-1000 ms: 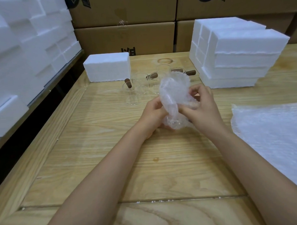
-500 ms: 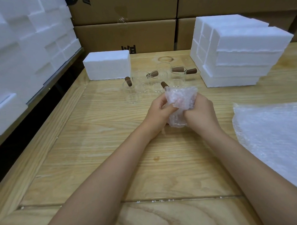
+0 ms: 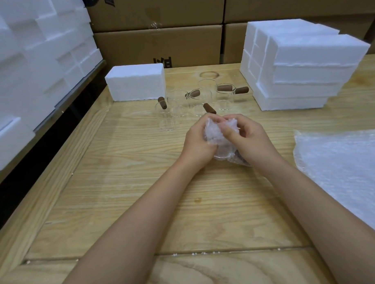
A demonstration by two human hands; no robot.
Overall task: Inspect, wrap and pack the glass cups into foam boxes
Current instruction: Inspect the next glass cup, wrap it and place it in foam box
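A glass cup wrapped in bubble wrap sits between both hands above the wooden table. My left hand grips its left side. My right hand grips the right side, fingers curled over the wrap on top. Only the cup's clear base shows below the wrap. Behind the hands stand several bare glass cups with brown wooden handles. A single white foam box lies at the back left of them.
A stack of white foam boxes stands at the back right. Sheets of bubble wrap lie on the table's right side. More foam pieces are piled on the left, cardboard cartons line the back.
The loose bubble wrap that stood tall above the cup has been pressed down and bunched tight over it. Both hands have closed in around the bundle.
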